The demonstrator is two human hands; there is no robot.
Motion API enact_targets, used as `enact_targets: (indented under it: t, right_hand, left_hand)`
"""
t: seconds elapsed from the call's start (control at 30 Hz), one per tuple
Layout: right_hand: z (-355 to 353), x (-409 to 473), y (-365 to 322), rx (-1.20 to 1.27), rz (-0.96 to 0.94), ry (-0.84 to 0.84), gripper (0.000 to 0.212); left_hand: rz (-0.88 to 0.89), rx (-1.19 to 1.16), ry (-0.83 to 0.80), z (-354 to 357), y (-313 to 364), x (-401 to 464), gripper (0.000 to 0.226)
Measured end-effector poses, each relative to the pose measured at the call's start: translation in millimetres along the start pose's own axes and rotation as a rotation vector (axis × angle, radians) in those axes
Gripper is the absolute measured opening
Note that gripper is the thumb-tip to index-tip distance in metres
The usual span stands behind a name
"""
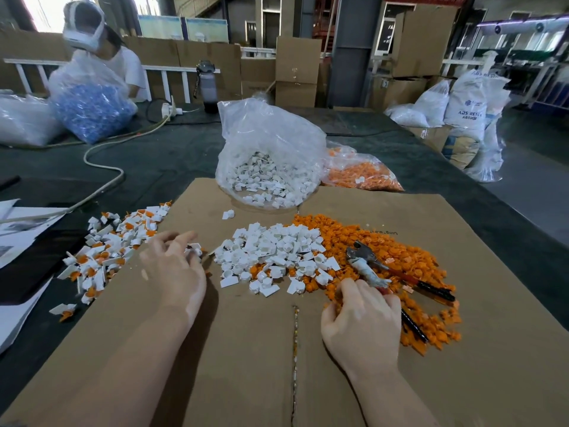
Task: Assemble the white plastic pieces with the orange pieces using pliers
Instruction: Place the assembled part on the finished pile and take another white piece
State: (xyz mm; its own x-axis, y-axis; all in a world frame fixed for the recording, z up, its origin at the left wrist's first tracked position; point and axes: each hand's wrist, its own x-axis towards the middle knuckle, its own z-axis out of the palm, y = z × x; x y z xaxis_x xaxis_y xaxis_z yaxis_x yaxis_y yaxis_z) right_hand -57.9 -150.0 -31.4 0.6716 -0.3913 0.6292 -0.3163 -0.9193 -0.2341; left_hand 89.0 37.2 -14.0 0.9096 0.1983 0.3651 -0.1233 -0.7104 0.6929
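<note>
A heap of loose white plastic pieces [274, 257] lies in the middle of a cardboard sheet [246, 349]. It borders a spread of small orange pieces [369, 241] on its right. Pliers [369, 266] with red and black handles lie on the orange pieces, jaws pointing away. My right hand [360, 318] grips the nearer handle, fingers curled. My left hand [172, 266] is over the cardboard's left part, and its fingertips pinch a white piece [194, 248]. A pile of joined white-and-orange pieces [107, 251] lies to its left.
An open clear bag of white pieces [268, 167] stands behind the heaps, a bag of orange pieces [363, 174] to its right. Across the dark table sits another person with a bag of blue parts [92, 112]. A cable [101, 158], a bottle [209, 87], and papers [18, 235] lie left.
</note>
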Motion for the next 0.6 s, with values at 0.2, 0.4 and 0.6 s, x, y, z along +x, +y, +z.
enact_targets:
  t: [0.2, 0.4, 0.6]
  right_hand:
    - [4, 1, -1, 0.004, -0.1, -0.041, 0.022]
    - [6, 4, 3, 0.097, -0.078, -0.044, 0.025]
    - [8, 5, 5, 0.179, -0.058, -0.06, 0.027]
  left_hand:
    - [0.369, -0.181, -0.307, 14, 38, -41, 0.015]
    - [0.523, -0.018, -0.472, 38, 52, -71, 0.027]
    - [0.475, -0.058, -0.48, 42, 53, -76, 0.022]
